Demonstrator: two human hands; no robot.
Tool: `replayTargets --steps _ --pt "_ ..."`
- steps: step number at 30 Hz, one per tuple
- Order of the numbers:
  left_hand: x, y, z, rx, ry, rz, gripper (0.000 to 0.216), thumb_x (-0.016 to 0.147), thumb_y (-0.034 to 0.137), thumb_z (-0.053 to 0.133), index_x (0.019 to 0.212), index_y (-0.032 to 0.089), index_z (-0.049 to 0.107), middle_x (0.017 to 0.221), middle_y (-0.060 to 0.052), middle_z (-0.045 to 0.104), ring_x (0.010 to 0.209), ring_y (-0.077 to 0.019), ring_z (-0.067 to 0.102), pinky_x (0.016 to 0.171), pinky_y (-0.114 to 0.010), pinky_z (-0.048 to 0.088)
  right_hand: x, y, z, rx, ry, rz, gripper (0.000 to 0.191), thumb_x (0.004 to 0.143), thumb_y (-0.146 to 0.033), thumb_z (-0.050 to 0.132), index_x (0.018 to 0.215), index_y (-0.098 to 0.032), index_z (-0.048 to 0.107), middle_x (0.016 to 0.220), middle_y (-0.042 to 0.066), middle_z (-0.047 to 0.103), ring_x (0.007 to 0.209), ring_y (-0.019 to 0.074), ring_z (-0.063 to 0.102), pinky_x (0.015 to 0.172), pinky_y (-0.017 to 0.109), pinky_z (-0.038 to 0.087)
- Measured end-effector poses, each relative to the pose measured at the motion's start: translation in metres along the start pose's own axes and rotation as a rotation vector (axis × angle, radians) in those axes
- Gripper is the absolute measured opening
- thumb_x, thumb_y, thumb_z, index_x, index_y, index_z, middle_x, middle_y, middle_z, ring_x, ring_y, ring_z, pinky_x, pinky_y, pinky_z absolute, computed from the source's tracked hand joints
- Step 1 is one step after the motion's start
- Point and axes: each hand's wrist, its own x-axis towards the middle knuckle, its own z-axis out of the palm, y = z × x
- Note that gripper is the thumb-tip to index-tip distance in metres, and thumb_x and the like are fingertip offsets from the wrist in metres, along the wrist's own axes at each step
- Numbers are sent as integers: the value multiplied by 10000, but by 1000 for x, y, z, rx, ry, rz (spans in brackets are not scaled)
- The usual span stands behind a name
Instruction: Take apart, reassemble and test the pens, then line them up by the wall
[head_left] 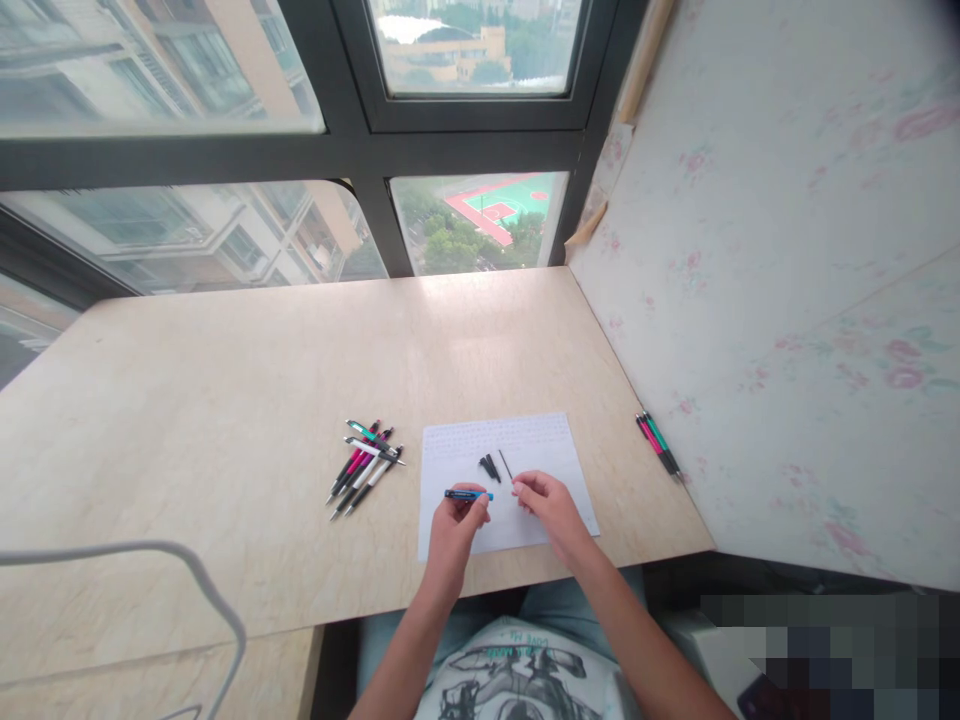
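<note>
Between the thumb and fingers of my left hand (456, 520) lies a blue pen barrel (466, 494) with a dark end pointing left. My right hand (551, 505) pinches the lower end of a thin dark pen refill (505, 463), which slants up and to the left. Both hands are above a sheet of lined paper with handwriting (450, 450). Small black pen parts (490, 467) rest on the paper just left of the refill; their exact kind is too small to make out.
Several assembled pens in green, pink, purple and white (366, 468) are heaped left of the paper. Two more pens, pink and green (658, 443), lie against the wallpapered wall (750, 300) at the right. A grey cable-like tube (172, 548) curves over the table's (225, 400) left front.
</note>
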Motion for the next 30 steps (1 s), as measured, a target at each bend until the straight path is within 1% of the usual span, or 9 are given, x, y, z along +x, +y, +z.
replayTargets --steps 3,5,8,11,14,17,19,23,30 --pt "1 -8 -5 -36 -8 -36 299 691 398 755 854 163 667 623 4 593 606 -141 547 609 -259 433 15 -2 -7 -338 140 -181 176 784 -324 606 857 -175 666 828 61 695 758 193 624 729 329 498" --pt "1 -12 -6 -45 -8 -58 327 679 414 758 858 157 663 617 6 587 604 -141 543 602 -257 429 24 -3 -8 -470 185 -261 173 797 -300 570 857 -174 672 832 67 700 759 202 634 734 341 505" --pt "0 -15 -7 -36 -9 -78 359 678 439 748 875 153 652 621 8 588 609 -144 544 606 -261 429 31 -4 -6 -549 207 -346 178 806 -267 547 874 -169 678 846 72 699 734 195 637 706 327 509" --pt "0 -17 -8 -30 -28 -78 351 699 435 731 889 154 642 645 5 591 625 -144 546 620 -263 426 26 -4 -5 -558 211 -393 196 838 -254 513 906 -168 675 911 82 696 745 187 638 676 307 508" --pt "-1 -19 -7 -29 -38 -81 357 704 432 728 910 155 638 670 1 593 637 -149 552 630 -269 430 11 -6 -3 -561 146 -420 193 858 -228 494 917 -176 670 919 74 689 735 172 632 627 277 497" --pt "0 -21 -5 -34 -55 -83 371 703 436 729 933 164 628 695 1 598 644 -153 555 637 -273 437 -8 -10 2 -581 -61 -474 180 843 -194 525 960 -199 663 904 48 670 705 151 612 556 240 466" --pt "0 -21 -2 -37 -84 -82 359 703 439 729 909 166 618 717 -3 608 648 -151 552 640 -274 442 -18 -12 6 -617 -155 -521 196 829 -169 551 988 -210 656 908 39 656 715 147 598 560 235 457" --pt "0 -17 4 -9 -150 -83 339 716 440 718 864 157 602 727 -14 620 616 -141 532 607 -270 436 -24 -13 9 -692 -128 -553 138 833 -139 562 906 -206 660 810 25 630 745 159 585 595 239 444" --pt "1 -12 3 41 -223 -45 286 724 402 711 822 156 601 696 -5 612 583 -129 533 601 -268 437 -20 -13 1 -765 -122 -539 63 819 -160 598 810 -197 648 729 -3 600 675 142 571 627 246 429"
